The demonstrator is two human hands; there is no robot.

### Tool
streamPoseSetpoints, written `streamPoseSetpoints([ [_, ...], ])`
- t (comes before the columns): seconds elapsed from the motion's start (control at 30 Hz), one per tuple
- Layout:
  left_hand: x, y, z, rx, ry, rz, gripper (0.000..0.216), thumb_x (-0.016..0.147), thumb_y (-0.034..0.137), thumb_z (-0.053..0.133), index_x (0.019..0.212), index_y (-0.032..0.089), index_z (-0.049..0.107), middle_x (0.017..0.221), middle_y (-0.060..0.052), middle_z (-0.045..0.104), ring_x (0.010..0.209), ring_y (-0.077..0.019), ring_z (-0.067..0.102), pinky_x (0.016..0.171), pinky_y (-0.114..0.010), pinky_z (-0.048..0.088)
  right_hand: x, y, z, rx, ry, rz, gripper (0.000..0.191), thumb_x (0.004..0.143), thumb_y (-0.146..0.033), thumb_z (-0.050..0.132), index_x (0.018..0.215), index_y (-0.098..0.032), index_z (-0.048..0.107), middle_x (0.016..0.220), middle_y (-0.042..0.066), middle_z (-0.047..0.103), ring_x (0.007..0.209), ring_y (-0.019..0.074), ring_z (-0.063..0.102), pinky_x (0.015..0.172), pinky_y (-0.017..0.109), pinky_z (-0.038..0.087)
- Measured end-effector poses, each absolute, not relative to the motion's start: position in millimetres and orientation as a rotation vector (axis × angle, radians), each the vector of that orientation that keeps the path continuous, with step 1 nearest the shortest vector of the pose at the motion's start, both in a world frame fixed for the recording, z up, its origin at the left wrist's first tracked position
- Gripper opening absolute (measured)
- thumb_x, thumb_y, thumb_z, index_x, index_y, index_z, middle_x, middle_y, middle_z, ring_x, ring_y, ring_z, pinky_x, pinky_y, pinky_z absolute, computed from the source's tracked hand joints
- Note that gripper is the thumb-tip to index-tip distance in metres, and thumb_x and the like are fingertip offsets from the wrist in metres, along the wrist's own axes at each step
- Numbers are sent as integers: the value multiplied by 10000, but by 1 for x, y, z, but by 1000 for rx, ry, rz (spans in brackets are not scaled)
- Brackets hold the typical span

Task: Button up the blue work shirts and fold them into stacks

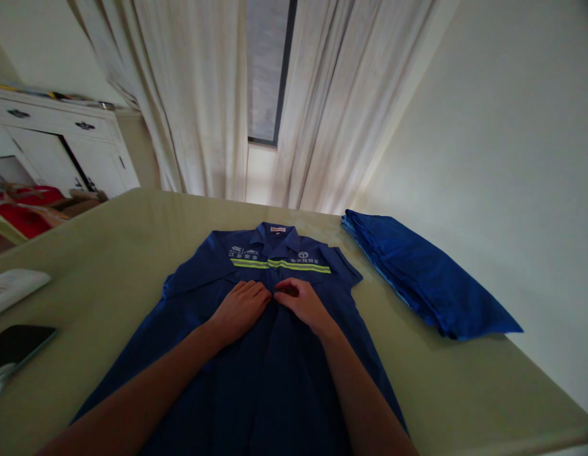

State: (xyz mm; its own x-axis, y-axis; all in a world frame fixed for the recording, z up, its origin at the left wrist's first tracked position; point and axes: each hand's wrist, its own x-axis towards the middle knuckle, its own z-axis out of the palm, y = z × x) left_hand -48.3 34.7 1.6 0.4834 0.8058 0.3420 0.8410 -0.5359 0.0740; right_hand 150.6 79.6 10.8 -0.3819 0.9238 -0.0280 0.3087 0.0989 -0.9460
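A navy blue short-sleeved work shirt [194, 272] lies face up on the table, its collar pointing away from me. Yellow-green reflective stripes and white lettering cross its chest. My left hand [244, 307] rests on the front placket just below the stripe, fingers curled together on the cloth. Close beside it, my right hand [301, 301] pinches the placket edge between thumb and fingers. The fingertips of both hands nearly meet at the centre line. Whatever small fastening may lie under them is hidden.
Folded blue garments [417, 272] lie in a stack on the right of the pale green table [108, 253], near the wall. At left are a phone [23, 345] and a white object [16, 285]. Curtains [194, 95] hang behind; a white cabinet [51, 139] stands back left.
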Motion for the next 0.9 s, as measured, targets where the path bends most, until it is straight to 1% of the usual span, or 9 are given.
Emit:
streamPoseSetpoints([
  [0.07, -49, 35, 1, -2641, -1478, -533, 159, 1008, 147, 528, 1015, 187, 682, 974, -53, 675, 895, -229, 594, 809, -368, 402, 149, 74, 13, -1260, -1954, 1145, 457, 679, -281, 841, 1103, -168, 711, 1036, 61, 703, 861, 195, 645, 767, 310, 506],
  [0.13, -49, 36, 1, -2662, -1504, -552, 175, 1014, 151, 520, 1038, 198, 687, 992, -48, 676, 910, -225, 596, 819, -367, 409, 149, 69, 15, -1294, -2111, 976, 533, 650, -209, 852, 1155, -158, 691, 1086, 77, 673, 874, 198, 632, 776, 315, 509],
  [0.27, -51, 36, 0, -2689, -1551, -565, 188, 1030, 200, 507, 1054, 204, 694, 1014, -51, 680, 937, -229, 599, 841, -375, 424, 148, 64, 17, -1316, -2217, 723, 498, 684, -45, 706, 1166, -160, 672, 1092, 81, 662, 975, 215, 631, 889, 341, 498],
  [0.37, -53, 34, 1, -2738, -1538, -627, 214, 1004, 168, 520, 1134, 214, 683, 1061, -53, 679, 973, -227, 602, 856, -373, 436, 147, 67, 17, -1330, -2120, 646, 462, 703, -39, 651, 1145, -171, 671, 1102, 80, 693, 1046, 229, 641, 955, 359, 481],
  [0.47, -54, 33, 1, -2769, -1522, -672, 255, 967, 147, 554, 1168, 236, 685, 1086, -49, 675, 996, -225, 602, 875, -373, 447, 148, 72, 18, -1390, -1956, 721, 384, 731, -71, 620, 1091, -185, 693, 1039, 62, 732, 976, 214, 676, 900, 339, 501],
  [0.57, -54, 33, 1, -2758, -1526, -663, 200, 978, 184, 561, 1101, 241, 708, 1072, -48, 681, 982, -230, 608, 873, -381, 461, 151, 76, 18, -1416, -1815, 894, 311, 736, -124, 614, 1023, -185, 717, 921, 38, 743, 835, 193, 683, 767, 297, 503],
  [0.7, -54, 33, 0, -2718, -1548, -688, 190, 997, 200, 544, 1103, 226, 699, 1051, -46, 711, 974, -235, 632, 885, -395, 479, 154, 79, 17, -1333, -1617, 1196, 231, 739, -211, 621, 939, -193, 735, 750, -8, 700, 644, 148, 607, 590, 247, 415],
  [0.8, -54, 34, 0, -2698, -1527, -714, 188, 1000, 195, 538, 1095, 214, 699, 1009, -46, 728, 939, -229, 650, 875, -390, 496, 153, 77, 17, -1286, -1481, 1387, 201, 721, -294, 701, 889, -191, 739, 743, -11, 692, 640, 141, 586, 583, 243, 403],
  [0.9, -54, 33, -1, -2674, -1492, -794, 182, 990, 186, 551, 1090, 205, 701, 1004, -50, 735, 936, -221, 659, 874, -375, 515, 151, 75, 19, -1230, -1489, 1474, 277, 684, -296, 753, 942, -193, 752, 806, 0, 721, 706, 155, 621, 644, 258, 446],
])
